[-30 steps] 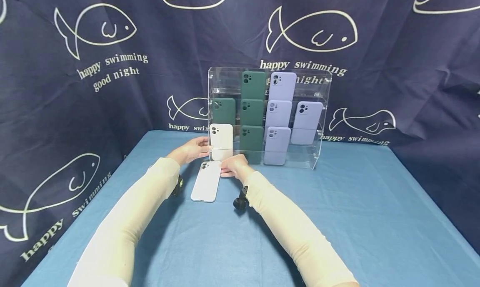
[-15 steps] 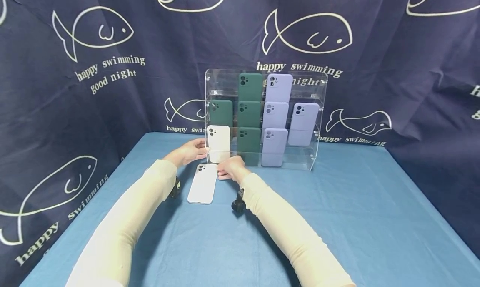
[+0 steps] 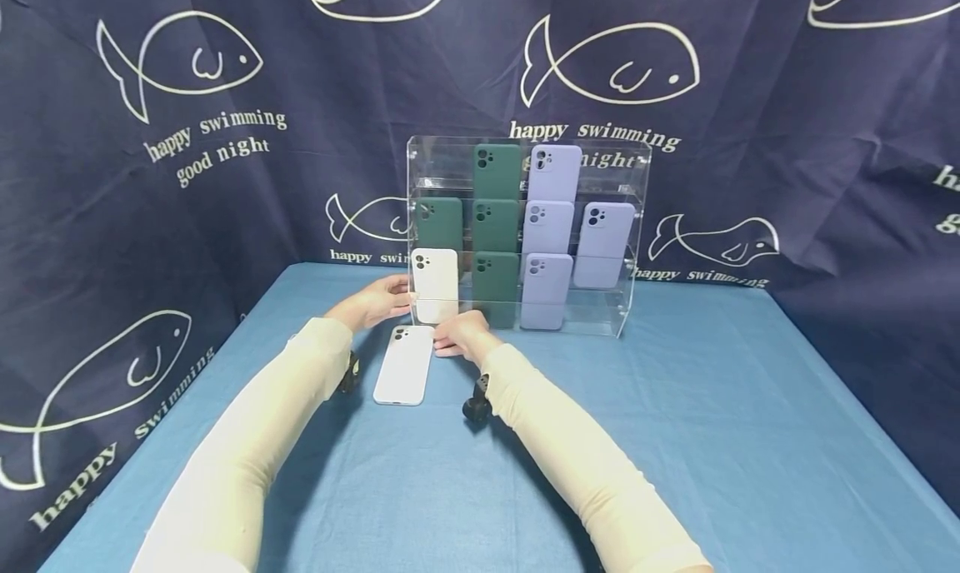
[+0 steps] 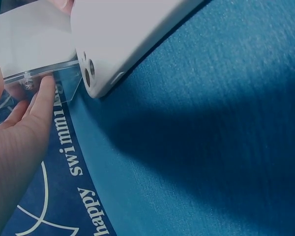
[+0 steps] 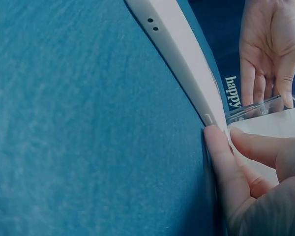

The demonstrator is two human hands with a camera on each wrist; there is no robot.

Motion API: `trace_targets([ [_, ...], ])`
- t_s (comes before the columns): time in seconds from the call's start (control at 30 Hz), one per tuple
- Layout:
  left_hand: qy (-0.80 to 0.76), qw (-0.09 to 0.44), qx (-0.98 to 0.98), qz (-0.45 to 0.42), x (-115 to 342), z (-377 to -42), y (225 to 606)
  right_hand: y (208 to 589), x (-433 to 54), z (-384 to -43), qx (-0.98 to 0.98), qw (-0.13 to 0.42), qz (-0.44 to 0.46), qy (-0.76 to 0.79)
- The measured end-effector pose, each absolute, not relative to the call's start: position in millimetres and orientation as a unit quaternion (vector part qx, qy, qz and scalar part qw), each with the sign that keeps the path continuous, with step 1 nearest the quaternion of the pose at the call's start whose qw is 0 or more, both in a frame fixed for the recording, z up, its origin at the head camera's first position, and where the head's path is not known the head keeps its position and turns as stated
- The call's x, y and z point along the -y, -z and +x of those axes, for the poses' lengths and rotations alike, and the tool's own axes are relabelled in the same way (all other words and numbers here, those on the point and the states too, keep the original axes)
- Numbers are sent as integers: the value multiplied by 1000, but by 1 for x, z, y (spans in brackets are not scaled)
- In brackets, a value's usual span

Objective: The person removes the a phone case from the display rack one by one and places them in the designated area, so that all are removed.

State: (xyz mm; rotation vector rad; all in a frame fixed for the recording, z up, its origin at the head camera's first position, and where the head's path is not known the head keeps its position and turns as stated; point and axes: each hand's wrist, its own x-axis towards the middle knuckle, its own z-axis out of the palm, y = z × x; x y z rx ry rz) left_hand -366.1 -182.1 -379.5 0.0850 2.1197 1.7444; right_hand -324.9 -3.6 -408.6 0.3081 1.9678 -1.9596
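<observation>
Room spreads widest to the right, where the blue cloth-covered table [image 3: 660, 440] runs on past the display, and the near side gives a broad stretch too. Tighter work at the left: the white, rounded rectangular phone case [image 3: 403, 365] lies on the cloth just before the bottom left corner of the clear acrylic tiered stand [image 3: 596, 319], camera end toward it. The right hand [image 3: 463, 336] has that one, thumb and finger pinching its upper right corner! The left hand [image 3: 381, 299] grips the clear left side panel, thumb on one side, fingers on the other. Just above, a second white phone case [image 3: 436, 286] stands in the front tier, beside dark green phone cases [image 3: 495, 290] and lavender phone cases [image 3: 545, 292].

Trickier viewing now: front rows cover the lower parts of cases behind, and the clear edges (all glint and see-through, these) are hard to trace. The right hand hides a piece of the stand's bottom front edge. Both wrist views cut off the lying case's near end, and whether its whole back sits flat, I can't tell.
</observation>
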Motion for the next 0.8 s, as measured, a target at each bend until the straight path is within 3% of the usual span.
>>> trace_targets([
  [0.47,-607,202,-768,21,180,-367,373,398,-3,-320,-697,213,66,682],
  [0.8,-604,201,-771,22,178,-364,374,384,-18,-312,-691,208,18,692],
])
